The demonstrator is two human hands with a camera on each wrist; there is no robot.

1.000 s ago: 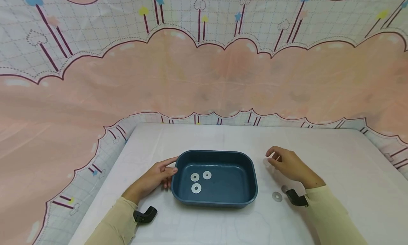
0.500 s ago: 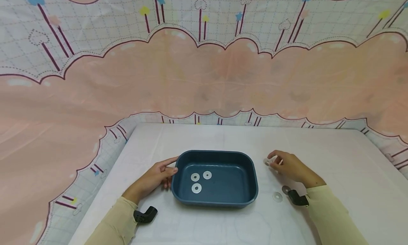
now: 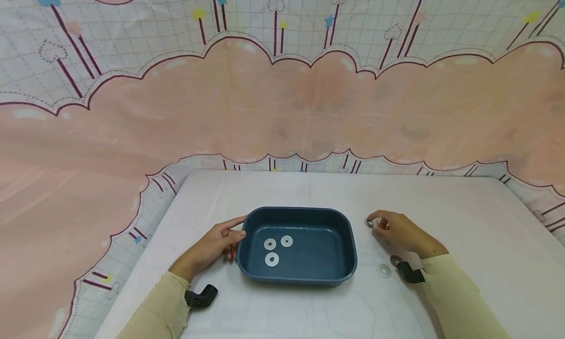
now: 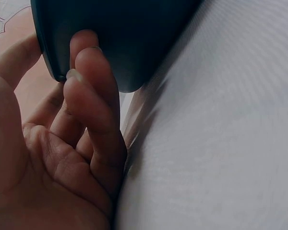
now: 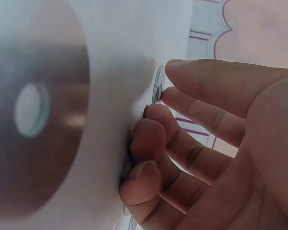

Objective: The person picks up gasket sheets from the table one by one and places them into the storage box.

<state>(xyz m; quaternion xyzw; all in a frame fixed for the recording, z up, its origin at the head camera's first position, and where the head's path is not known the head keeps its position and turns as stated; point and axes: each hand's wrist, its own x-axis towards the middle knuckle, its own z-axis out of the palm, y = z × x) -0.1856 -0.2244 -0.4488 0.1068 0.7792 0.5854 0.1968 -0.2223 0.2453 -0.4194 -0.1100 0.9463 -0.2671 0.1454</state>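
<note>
A dark blue rectangular tray (image 3: 309, 268) sits on the table with three flat metal washers (image 3: 271, 259) inside, toward its left. My left hand (image 3: 212, 248) grips the tray's left end; in the left wrist view, curled fingers (image 4: 93, 72) lie against its outer wall. To the right of the tray, my right hand (image 3: 399, 231) pinches the edge of another washer (image 3: 370, 223). The right wrist view shows this washer (image 5: 158, 85) standing on edge between thumb and index finger, with the other fingers curled close to the tabletop.
Two more washers, a pale one (image 3: 384, 271) and a darker one (image 3: 396, 260), lie near the right wrist. A black wrist camera (image 3: 410, 273) overhangs them. The white table (image 3: 309, 312) ends at a patterned cloth backdrop (image 3: 282, 108).
My right hand has lowered slightly and its fingertips have closed on the washer, which now appears tipped up. The left hand and the tray have stayed in place.
</note>
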